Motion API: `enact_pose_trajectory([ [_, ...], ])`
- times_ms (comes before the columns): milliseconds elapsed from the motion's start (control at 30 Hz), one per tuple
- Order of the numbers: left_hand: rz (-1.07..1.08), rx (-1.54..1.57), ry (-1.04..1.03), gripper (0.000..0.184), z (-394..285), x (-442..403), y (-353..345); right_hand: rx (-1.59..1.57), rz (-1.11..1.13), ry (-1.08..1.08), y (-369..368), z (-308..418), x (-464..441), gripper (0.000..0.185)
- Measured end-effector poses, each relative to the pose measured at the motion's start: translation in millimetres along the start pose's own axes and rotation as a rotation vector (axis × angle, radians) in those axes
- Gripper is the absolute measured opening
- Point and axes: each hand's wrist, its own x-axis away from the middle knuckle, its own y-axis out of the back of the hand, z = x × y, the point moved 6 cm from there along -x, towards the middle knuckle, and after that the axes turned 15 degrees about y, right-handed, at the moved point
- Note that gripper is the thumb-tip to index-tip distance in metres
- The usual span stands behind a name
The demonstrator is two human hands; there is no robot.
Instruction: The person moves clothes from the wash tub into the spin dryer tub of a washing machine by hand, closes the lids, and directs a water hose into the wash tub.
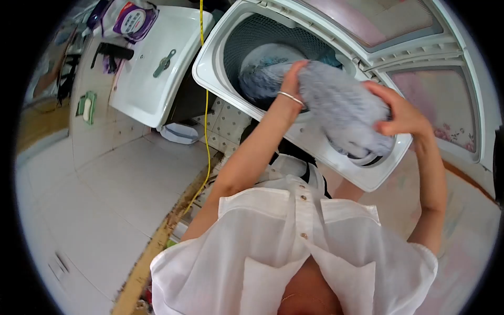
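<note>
Counting two hands, one fluffy grey bundle (344, 102) and one twin-tub washer (247, 107) with two openings. The bundle is looking shaggy, pale grey and bulky, spanning from the large tub (233, 58) over the smaller opening. Left hand (294, 84) is reaching forward, grasping its near-tub end; right hand (401, 113) is curving inward, gripping its other end between thumb and fingers.

We can read no words, brands or numbers here. At the far left we see print on the purple-and-white label (132, 21) of a package (111, 20), but it is too small to make out.
</note>
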Motion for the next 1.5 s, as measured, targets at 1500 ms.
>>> enact_pose_trajectory([
  [1500, -0.572, 0.193, 0.206, 0.077, 40.1, -64.6, 138.5, 0.883, 0.776, -0.924, -148.2, -311.7, -178.9, 0.083],
])
